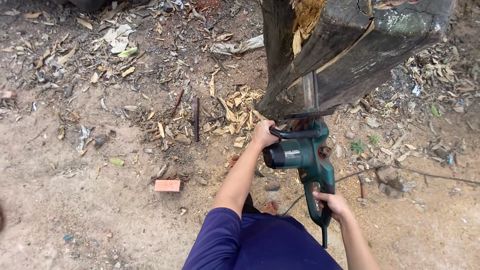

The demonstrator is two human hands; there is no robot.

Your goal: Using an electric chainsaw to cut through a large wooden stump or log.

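- Over bare sandy ground [90, 200], the person stood looking down at a green electric chainsaw [302, 155] held in both hands.
- The left hand [263, 134] was wrapped tight around the saw's black front handle, at the top of the motor housing.
- The right hand [334, 204] was closed around the rear grip, with the black cord [292, 205] trailing off below it across the dirt.
- The saw's bar [310, 92] pointed away from the person and sat in a slanting cut in a dark, weathered log [360, 45], which leaned across the upper right of the view.
- Pale wood chips [240, 112] lay heaped at the log's base, just left of the saw.
- A dark metal rod [196, 117] lay in the dirt beside the chips.
- 1 small red brick [167, 185] lay well apart, to the left of the person's arm.
- Dry leaves [60, 55] and scraps were scattered over the far ground.
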